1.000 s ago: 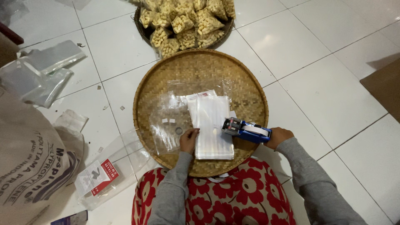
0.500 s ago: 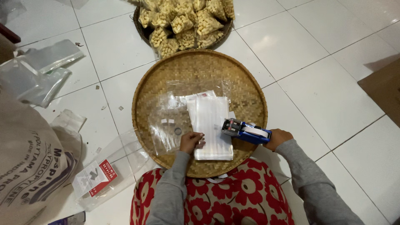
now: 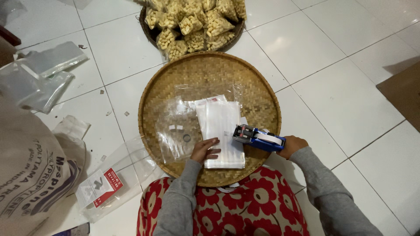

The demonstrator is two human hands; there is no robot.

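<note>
left hand [image 3: 204, 150] lies flat on the near left edge of a stack of clear bags [image 3: 220, 131], fingers spread a little and pressing down on it. right hand [image 3: 292, 146] is wrapped around the handle of a blue and white label gun [image 3: 258, 137], fingers closed on it, its nose touching the stack's right edge. the stack sits in the middle of a round woven tray [image 3: 210, 72] on the white tile floor [image 3: 341, 87], right in front of the person's red flowered lap. more loose clear bags [image 3: 179, 131] lie on the tray just left of the stack, with a few small white stickers and a small ring on them. far side, touching the tray's rim, a dark basket [image 3: 148, 30] heaped with small packets of pale yellow snacks [image 3: 194, 22]. near left on the floor, a flat clear packet with a red and white label [image 3: 99, 187]. beside it a big grey-white sack [image 3: 30, 175] with dark print. far left, crumpled clear plastic sheets [image 3: 39, 78]. brown cardboard [image 3: 404, 94] at the right edge.
</note>
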